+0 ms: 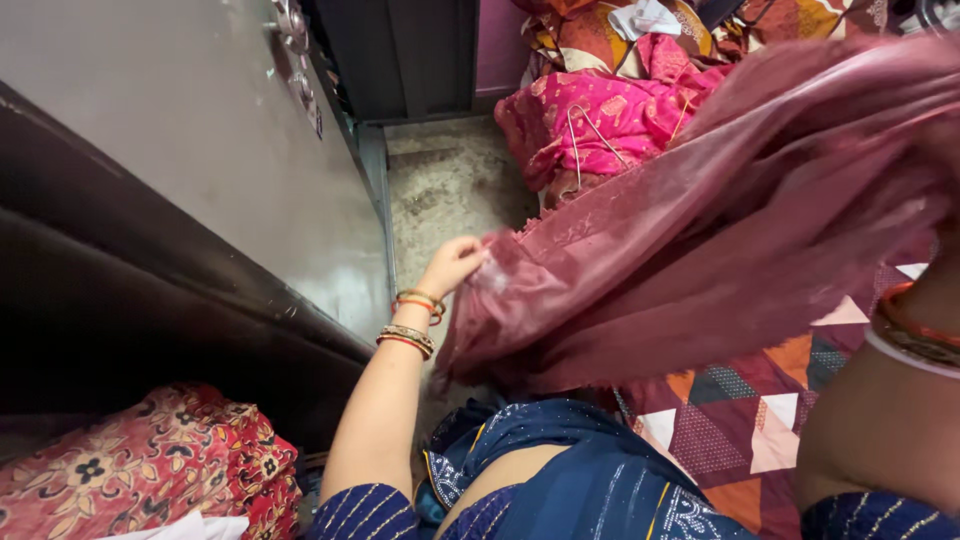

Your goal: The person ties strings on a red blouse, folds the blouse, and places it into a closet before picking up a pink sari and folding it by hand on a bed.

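I count one pink cloth [720, 230] held up, one of my hands [452, 264] in plain sight, two bangle clusters [412, 320] on that wrist, and one patchwork spread [740, 420].

The bed [760, 420] has a cover of colored triangles. A bright pink cloth [590, 125] lies on it, past the fingers [468, 262].

narrow floor strip [445, 185] free, cabinet [200, 130] left, bed [760, 420] right

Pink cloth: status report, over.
Left hand pinching pink cloth edge. Right hand out of frame, cloth stretched toward it. Bed beneath, nothing blocking.
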